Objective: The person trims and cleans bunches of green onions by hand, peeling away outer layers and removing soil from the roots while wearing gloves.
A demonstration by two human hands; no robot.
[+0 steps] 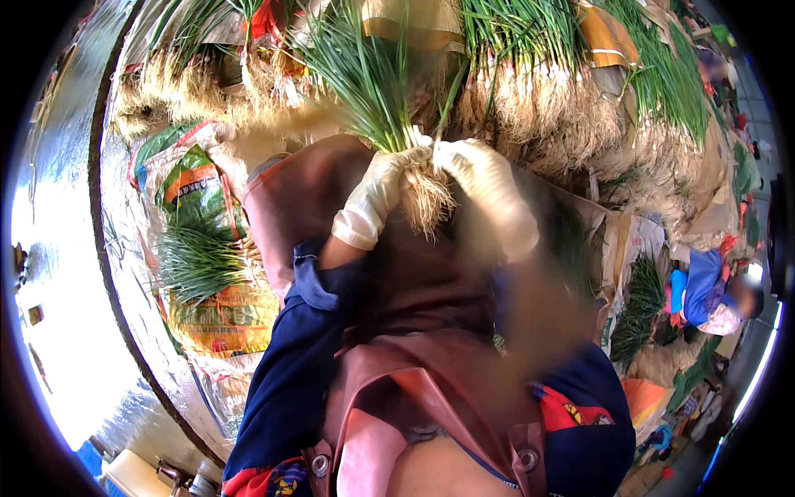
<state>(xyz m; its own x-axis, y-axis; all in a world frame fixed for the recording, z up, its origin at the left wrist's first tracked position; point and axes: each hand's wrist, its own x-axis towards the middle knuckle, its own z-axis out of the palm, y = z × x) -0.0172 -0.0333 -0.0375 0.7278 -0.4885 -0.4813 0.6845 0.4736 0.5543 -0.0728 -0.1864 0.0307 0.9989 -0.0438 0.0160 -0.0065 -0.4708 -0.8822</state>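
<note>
Two gloved hands grip one bunch of green onions [377, 91] at the point where the green stalks give way to pale roots, the bunch held upright in front of the person's chest with its root tuft [426, 199] hanging down over a dark red apron [414, 282]. The left hand [377, 195], in a cream rubber glove, is closed around the base of the stalks from the left; the right hand [484, 186], gloved alike, is clenched on the same spot from the right, its fingers meeting the left's at the neck of the bunch. Holding it there appears to keep the loose stalks gathered and the soiled roots clear of the leaves. Both forearms rise from the lower edge, elbows bent, wrists tipped inward (the right one is blurred, so its finer finger positions cannot be told). Behind the hands, stacked onion bundles [530, 99] lie with roots facing out; more greens rest on printed sacks [207, 273] at left, and another worker in blue [704, 290] crouches at right.
</note>
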